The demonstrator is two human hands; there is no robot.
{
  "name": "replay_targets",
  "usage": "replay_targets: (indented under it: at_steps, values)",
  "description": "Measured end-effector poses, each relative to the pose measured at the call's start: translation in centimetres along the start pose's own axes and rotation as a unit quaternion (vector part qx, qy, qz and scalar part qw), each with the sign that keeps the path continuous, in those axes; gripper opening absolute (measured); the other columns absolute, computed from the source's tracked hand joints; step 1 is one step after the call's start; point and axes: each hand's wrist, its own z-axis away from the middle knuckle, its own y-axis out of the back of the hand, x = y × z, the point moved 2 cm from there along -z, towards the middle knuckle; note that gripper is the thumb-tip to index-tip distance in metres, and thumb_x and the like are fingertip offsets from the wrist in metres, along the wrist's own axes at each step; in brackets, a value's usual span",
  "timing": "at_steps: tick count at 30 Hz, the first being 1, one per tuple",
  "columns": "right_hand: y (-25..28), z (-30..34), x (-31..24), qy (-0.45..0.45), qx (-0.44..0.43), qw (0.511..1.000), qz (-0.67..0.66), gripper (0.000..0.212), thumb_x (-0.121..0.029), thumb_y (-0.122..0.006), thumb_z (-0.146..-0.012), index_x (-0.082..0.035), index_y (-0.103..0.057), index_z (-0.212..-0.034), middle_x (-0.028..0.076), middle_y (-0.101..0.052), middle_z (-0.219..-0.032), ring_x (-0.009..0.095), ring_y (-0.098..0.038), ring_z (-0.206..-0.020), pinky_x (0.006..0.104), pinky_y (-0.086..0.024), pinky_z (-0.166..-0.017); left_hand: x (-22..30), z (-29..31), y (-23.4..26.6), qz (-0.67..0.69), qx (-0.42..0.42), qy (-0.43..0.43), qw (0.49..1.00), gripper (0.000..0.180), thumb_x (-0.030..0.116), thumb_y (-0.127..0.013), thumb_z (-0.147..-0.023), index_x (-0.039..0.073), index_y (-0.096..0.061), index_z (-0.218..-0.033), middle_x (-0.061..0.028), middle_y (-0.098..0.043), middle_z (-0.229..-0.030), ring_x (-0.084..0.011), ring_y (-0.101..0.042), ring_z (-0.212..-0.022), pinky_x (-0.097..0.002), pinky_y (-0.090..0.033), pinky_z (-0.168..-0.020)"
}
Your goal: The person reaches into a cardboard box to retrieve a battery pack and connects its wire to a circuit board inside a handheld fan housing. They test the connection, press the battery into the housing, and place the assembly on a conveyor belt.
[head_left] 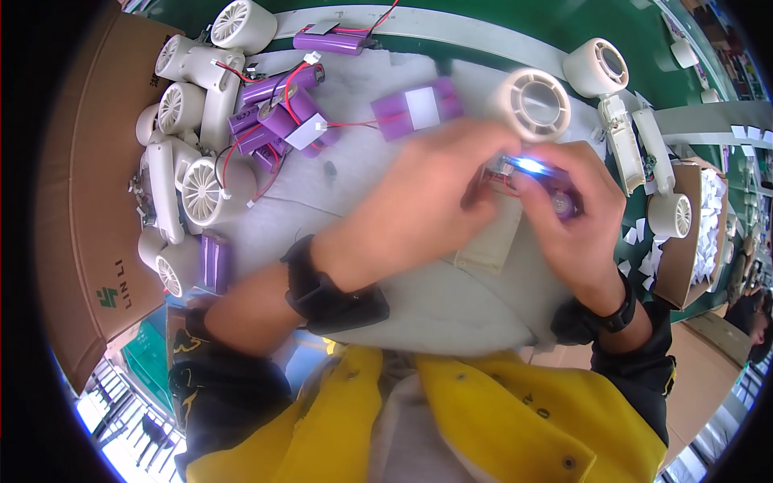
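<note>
My right hand (581, 211) is closed around a purple battery pack (561, 204). A bright bluish-white light (530, 165) glows at its upper side, beside what looks like a small circuit board. My left hand (431, 193), blurred by motion, meets it from the left. Its fingertips are pinched together near some thin red wires (506, 187); what exactly they grip is hidden. Under both hands a cream handle shell (489, 240) lies on the padded mat. Just beyond my fingers sits a cream round fan head (534, 105).
More purple battery packs (294, 113) with wires lie left on the pale mat (322, 193). Cream fan bodies (208, 189) are piled beside a cardboard box (88, 185). At right are a fan head (596, 68), an opened shell (622, 143) and a box of white paper pieces (684, 278).
</note>
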Motion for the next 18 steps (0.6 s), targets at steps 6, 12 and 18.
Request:
replay_targets:
  at_steps: [6,12,18]
  values:
    - [0.41,0.18,-0.13,-0.004,-0.033,0.999,0.033,0.022,-0.002,-0.076,-0.076,-0.003,-0.068,-0.097,0.010,-0.062,-0.085,0.019,-0.063,-0.067,0.0292,-0.051,-0.059,-0.31,-0.04,-0.09,0.013,-0.007,-0.004,1.000,0.041,-0.006,-0.067,-0.076,0.007,-0.058,-0.114,-0.0080,-0.063,-0.095,-0.0178,-0.063,-0.070,-0.0299,-0.053,-0.063]
    - [0.08,0.07,-0.13,0.058,-0.038,0.995,0.065,0.023,-0.001,-0.077,-0.074,-0.003,-0.068,-0.095,0.009,-0.061,-0.083,0.020,-0.063,-0.067,0.0296,-0.051,-0.059,-0.17,-0.02,-0.26,0.006,0.008,-0.034,0.999,0.041,-0.006,-0.067,-0.076,0.007,-0.058,-0.114,-0.0084,-0.062,-0.094,-0.0189,-0.062,-0.069,-0.0304,-0.052,-0.062]
    - [0.08,0.12,-0.62,0.135,-0.008,0.987,0.093,0.025,0.002,-0.077,-0.075,-0.002,-0.067,-0.098,0.011,-0.064,-0.089,0.021,-0.064,-0.072,0.0279,-0.052,-0.062,-0.09,-0.10,-0.26,-0.002,0.015,-0.044,0.999,0.041,-0.008,-0.064,-0.075,0.006,-0.058,-0.113,-0.0094,-0.062,-0.093,-0.0205,-0.061,-0.068,-0.0312,-0.051,-0.060]
